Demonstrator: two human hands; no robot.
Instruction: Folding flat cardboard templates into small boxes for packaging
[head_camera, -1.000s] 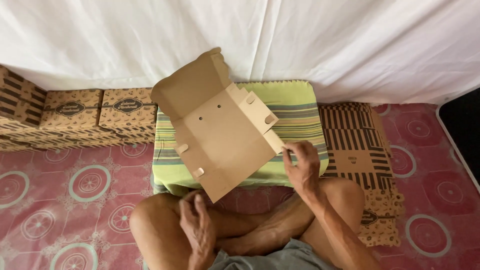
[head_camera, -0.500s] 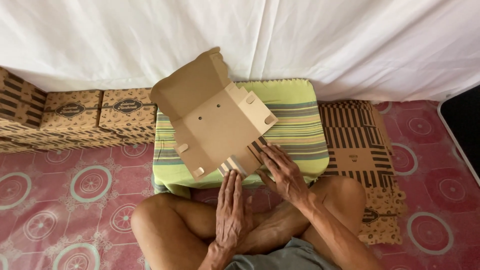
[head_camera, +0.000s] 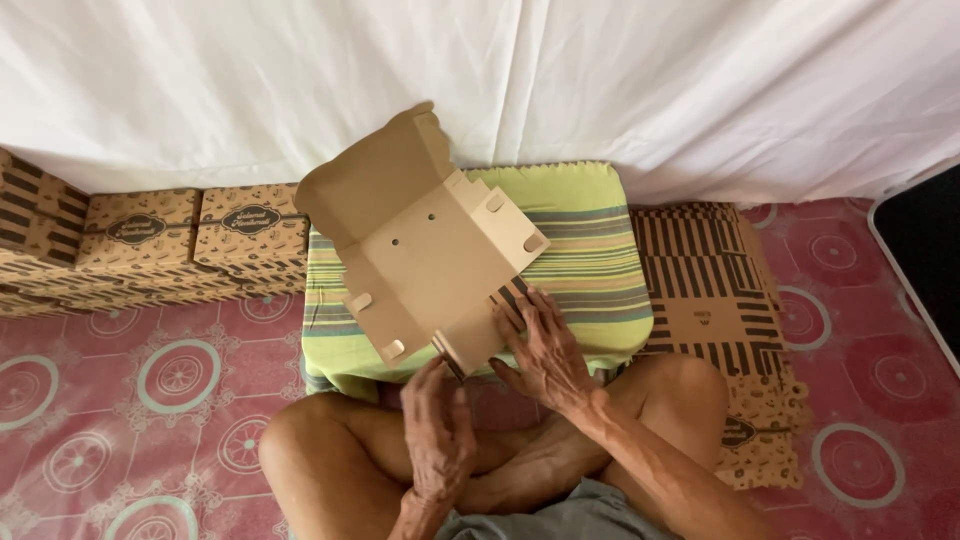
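A flat, partly folded brown cardboard box blank (head_camera: 425, 250) lies on a green striped cloth-covered stand (head_camera: 590, 270) in front of me. My right hand (head_camera: 545, 350) presses on the blank's near edge flap, fingers spread over the printed striped side. My left hand (head_camera: 438, 420) is at the blank's near corner, fingertips touching the lower flap. My crossed bare legs sit just below the stand.
Assembled printed cardboard boxes (head_camera: 160, 240) are stacked along the left by the white sheet backdrop (head_camera: 600, 80). A pile of flat striped box blanks (head_camera: 720, 300) lies to the right of the stand. A red patterned mat (head_camera: 120, 400) covers the floor.
My left hand rose from my lap to the blank's near corner. My right hand slid from the blank's right edge down to its near flap. The blank shifted slightly.
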